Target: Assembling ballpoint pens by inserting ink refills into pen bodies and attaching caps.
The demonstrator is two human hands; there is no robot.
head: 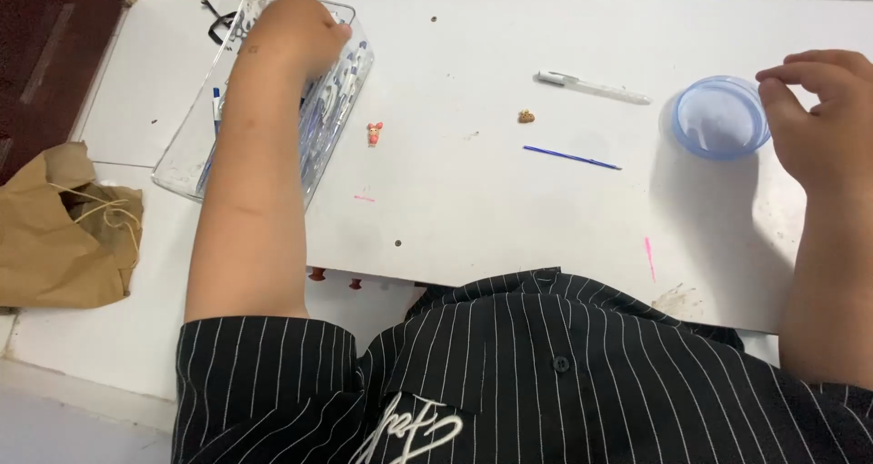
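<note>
I see my left hand point(300, 29) reaching into the clear plastic rectangular tray point(186, 150) at the far left of the white worktop point(491, 200); its fingers curl down among the blue-and-white pens point(338, 96) lying inside, but I cannot tell if they grip one, because the back of the hand hides the fingertips; my right hand point(818, 109) rests at the right rim of the small round translucent blue lid point(720, 117), fingers bent and loosely apart, touching or almost touching the rim and holding nothing that I can see. I judge the pens light, stiff and a little slippery, best taken at the middle of the barrel; the lid looks thin and light, so it may slide when pushed, and its rim is the place to pinch. Between the hands lie a white pen barrel point(593, 87), a thin blue ink refill point(571, 158), a tiny pink figure charm point(375, 133) and a small brown charm point(526, 116), all well apart. The worktop is smooth, marked with pink stains and small holes; at the left, a crumpled brown paper bag point(64, 232) lies on the pale tiled floor point(82, 346).
</note>
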